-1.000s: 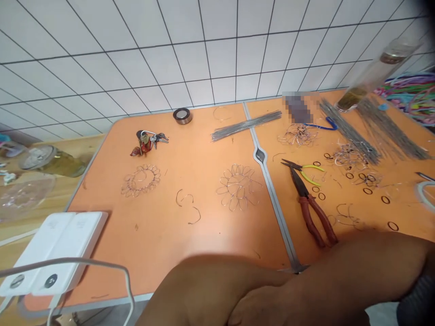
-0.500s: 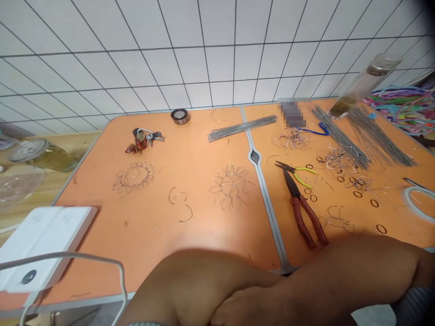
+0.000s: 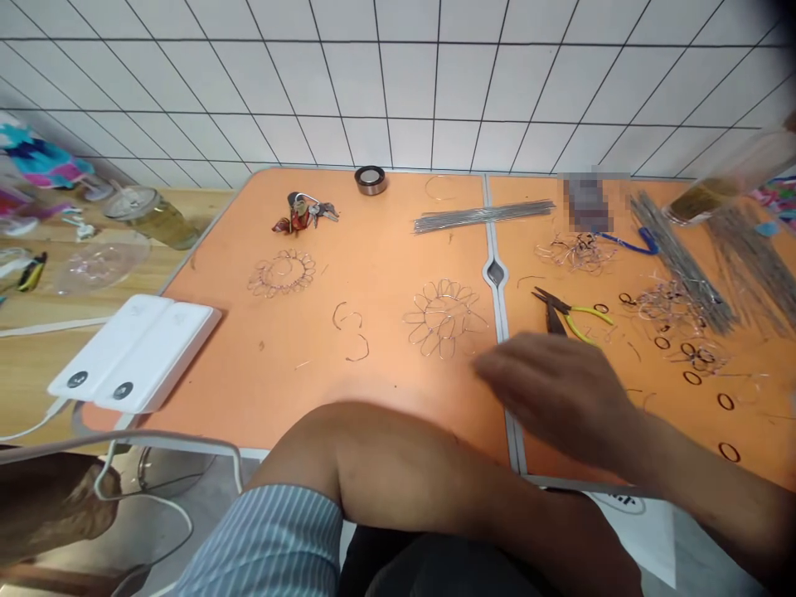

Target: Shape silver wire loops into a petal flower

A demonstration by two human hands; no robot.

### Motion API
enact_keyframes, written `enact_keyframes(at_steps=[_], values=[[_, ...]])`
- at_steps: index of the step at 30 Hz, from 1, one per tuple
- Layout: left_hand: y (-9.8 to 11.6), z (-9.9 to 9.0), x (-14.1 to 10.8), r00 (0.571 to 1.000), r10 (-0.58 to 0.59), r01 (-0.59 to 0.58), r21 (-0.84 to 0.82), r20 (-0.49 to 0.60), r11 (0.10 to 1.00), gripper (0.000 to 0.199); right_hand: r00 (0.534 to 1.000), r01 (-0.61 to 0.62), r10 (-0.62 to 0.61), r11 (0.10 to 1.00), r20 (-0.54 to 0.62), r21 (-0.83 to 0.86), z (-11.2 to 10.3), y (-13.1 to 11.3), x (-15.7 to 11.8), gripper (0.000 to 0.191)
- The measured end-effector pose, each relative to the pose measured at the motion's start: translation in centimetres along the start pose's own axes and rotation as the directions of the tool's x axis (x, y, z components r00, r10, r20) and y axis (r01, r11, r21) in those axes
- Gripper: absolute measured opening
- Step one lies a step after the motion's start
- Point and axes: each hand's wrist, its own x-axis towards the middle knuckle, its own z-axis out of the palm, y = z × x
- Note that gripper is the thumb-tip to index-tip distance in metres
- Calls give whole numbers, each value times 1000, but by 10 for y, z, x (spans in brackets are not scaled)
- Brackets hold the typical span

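Observation:
My right hand (image 3: 553, 390) is over the table's middle seam, slightly blurred. Its fingers stretch loosely to the left, and nothing shows in them. Just beyond the fingertips lies a flower-shaped wire ring (image 3: 443, 319) with looped petals. Below the hand is a pair of pliers (image 3: 555, 322), its red handles covered, beside yellow-handled small pliers (image 3: 581, 319). My left arm crosses my lap below the table edge. The left hand (image 3: 590, 535) lies low at the right in shadow, its fingers hidden. A second looped wire ring (image 3: 283, 272) lies farther left.
Bundles of straight wire (image 3: 485, 215) lie at the back. Tangled wire (image 3: 668, 303) and small dark rings (image 3: 692, 378) are scattered right. Keys (image 3: 317, 211), a tape roll (image 3: 371, 180) and a white power bank (image 3: 167, 356) with cables stand left. A glass bottle (image 3: 721, 182) leans at the right.
My right hand has come up from the crossed arms and moved over the table, now covering the pliers' handles. The view has shifted left, showing more of the side table.

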Motion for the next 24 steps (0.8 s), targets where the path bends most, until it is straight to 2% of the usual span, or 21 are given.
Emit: enact_keyframes(at_steps=[1, 2, 3, 4, 5, 6, 9, 12, 18, 20, 21, 22, 23, 24], values=[[-3, 2, 3, 999, 31, -31, -22, 18, 999, 9, 993, -117, 116, 992, -18, -47, -1, 13, 1, 27], [-5, 5, 6, 995, 86, -83, -55, 51, 995, 12, 971, -233, 236, 969, 26, -80, 1, 24, 3, 26], [-6, 8, 9, 983, 160, -151, -94, 95, 984, 16, 930, -332, 344, 937, 131, -111, 3, 32, 7, 27], [-7, 11, 12, 952, 254, -232, -140, 168, 963, 19, 877, -407, 428, 903, 220, -136, 6, 39, 12, 29], [-8, 14, 16, 910, 334, -303, -157, 245, 940, 22, 822, -465, 491, 871, 288, -159, 9, 43, 17, 29], [-8, 18, 19, 904, 335, -323, -90, 266, 942, 29, 778, -502, 538, 843, 326, -192, 12, 46, 23, 29], [-6, 31, 26, 908, 369, -370, -35, 200, 929, 34, 693, -551, 605, 795, 392, -252, 17, 49, 36, 25], [-6, 44, 31, 904, 393, -396, -16, 169, 918, 36, 668, -563, 624, 780, 406, -272, 18, 50, 38, 25], [-8, 62, 38, 894, 430, -431, -18, 125, 902, 37, 673, -545, 620, 784, 403, -297, 25, 53, 29, 33], [-6, 65, 42, 908, 401, -403, -6, 120, 915, 34, 658, -558, 630, 776, 412, -295, 27, 54, 27, 33], [-4, 66, 44, 934, 347, -351, 31, 87, 936, 30, 654, -563, 634, 772, 413, -293, 29, 53, 27, 32], [-2, 66, 46, 971, 238, -236, 101, -7, 967, 25, 651, -567, 637, 770, 413, -293, 30, 53, 27, 31], [-2, 64, 48, 988, 114, -96, 171, -100, 981, 20, 651, -569, 638, 769, 412, -292, 31, 53, 27, 31], [-2, 62, 50, 987, 12, 25, 224, -160, 974, 16, 652, -569, 637, 769, 411, -291, 31, 53, 27, 29]])
